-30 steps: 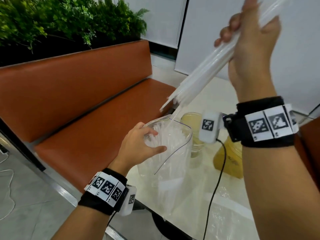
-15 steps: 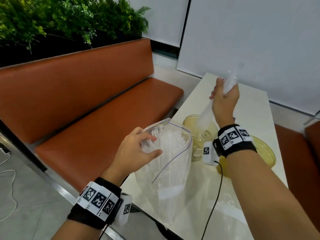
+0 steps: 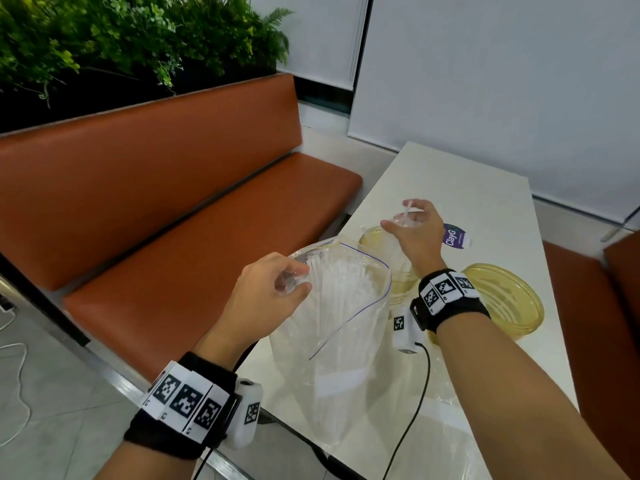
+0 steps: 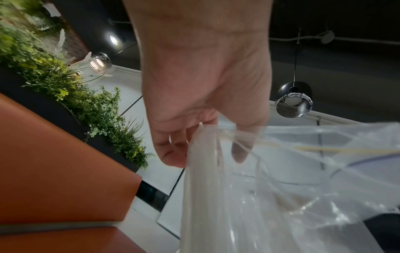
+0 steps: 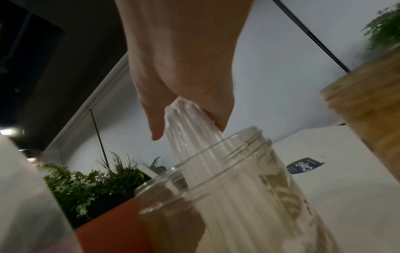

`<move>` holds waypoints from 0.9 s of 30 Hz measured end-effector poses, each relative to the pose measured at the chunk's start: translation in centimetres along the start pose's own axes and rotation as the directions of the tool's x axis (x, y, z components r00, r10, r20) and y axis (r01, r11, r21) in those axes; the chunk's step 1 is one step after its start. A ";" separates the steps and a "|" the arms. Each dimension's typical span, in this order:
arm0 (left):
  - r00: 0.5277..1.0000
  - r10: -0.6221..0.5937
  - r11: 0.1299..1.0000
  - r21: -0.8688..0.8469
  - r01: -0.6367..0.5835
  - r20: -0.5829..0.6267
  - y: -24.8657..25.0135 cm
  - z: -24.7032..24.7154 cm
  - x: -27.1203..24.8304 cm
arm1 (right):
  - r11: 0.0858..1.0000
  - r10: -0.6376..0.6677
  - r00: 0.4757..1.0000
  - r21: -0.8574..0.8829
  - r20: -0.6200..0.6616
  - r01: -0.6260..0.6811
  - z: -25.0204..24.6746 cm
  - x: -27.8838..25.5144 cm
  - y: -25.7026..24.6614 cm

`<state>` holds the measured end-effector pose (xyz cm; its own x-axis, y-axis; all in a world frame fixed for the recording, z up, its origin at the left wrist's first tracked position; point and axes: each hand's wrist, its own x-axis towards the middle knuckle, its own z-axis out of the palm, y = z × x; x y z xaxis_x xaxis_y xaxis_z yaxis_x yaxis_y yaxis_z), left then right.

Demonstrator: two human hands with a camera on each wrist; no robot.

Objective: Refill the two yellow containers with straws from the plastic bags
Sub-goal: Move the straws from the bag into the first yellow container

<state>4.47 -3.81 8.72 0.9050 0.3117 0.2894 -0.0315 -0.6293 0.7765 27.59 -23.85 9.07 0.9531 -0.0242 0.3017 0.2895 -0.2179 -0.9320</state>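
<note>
Right hand [image 3: 414, 225] grips straws [image 5: 194, 145] in container [image 5: 216, 196]; left hand [image 3: 266, 292] holds bag [image 3: 346, 323].

An orange bench [image 3: 180, 202] is running along the table's [image 3: 467, 188] nine o'clock side, with green plants [image 3: 121, 39] growing in a dark planter behind its backrest at eleven o'clock. A purple round sticker [image 3: 455, 237] printed with white lettering is lying flat on the tabletop, and a white blind [image 3: 502, 81] is hanging at twelve o'clock. A white cable [image 3: 14, 368] is trailing over the grey floor tiles at eight o'clock.
</note>
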 end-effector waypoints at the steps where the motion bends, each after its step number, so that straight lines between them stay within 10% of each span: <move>1: 1.000 -0.006 1.000 -0.009 0.006 -0.005 0.1 0.0 0.0 | 1.000 -0.001 1.000 0.012 -0.014 0.001 0.1 -0.1 -0.3; 8: 0.999 -0.034 0.997 -0.062 0.033 -0.006 0.9 -0.5 -0.3 | 0.974 0.078 0.997 -0.214 -0.015 -0.080 -0.8 -0.1 -0.4; 11: 0.999 -0.045 0.996 -0.080 0.043 -0.027 0.9 -0.4 -0.3 | 0.905 -0.115 0.991 -0.419 -0.071 0.075 -1.5 -0.6 -3.8; 14: 0.998 -0.052 0.996 -0.076 0.049 -0.037 0.9 -0.3 -0.2 | 0.916 -0.295 0.952 -0.260 0.081 0.306 -1.3 -3.0 -9.3; 16: 0.998 -0.057 0.995 -0.089 0.053 -0.038 0.9 -0.3 -0.1 | 0.890 -0.290 0.874 -0.225 0.391 0.396 -0.8 -5.4 -12.1; 18: 0.997 -0.064 0.992 -0.109 0.059 -0.037 0.7 -0.3 -0.1 | 0.822 -0.104 0.689 -0.328 0.717 0.466 -0.1 -7.5 -13.1; 21: 0.997 -0.067 0.987 -0.148 0.062 -0.030 0.5 -0.2 -0.1 | 0.680 0.202 0.477 -0.473 0.855 0.561 1.2 -10.1 -11.6; 27: 0.996 -0.090 0.970 -0.227 0.091 0.013 -0.1 0.2 -0.4 | 0.725 0.168 0.489 -0.444 0.856 0.527 3.3 -12.8 -8.9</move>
<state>4.17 -4.00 8.40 0.9095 0.3583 0.2108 -0.0443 -0.4207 0.9061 13.10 -18.38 12.84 0.5905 0.7866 -0.1807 0.6730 -0.6035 -0.4276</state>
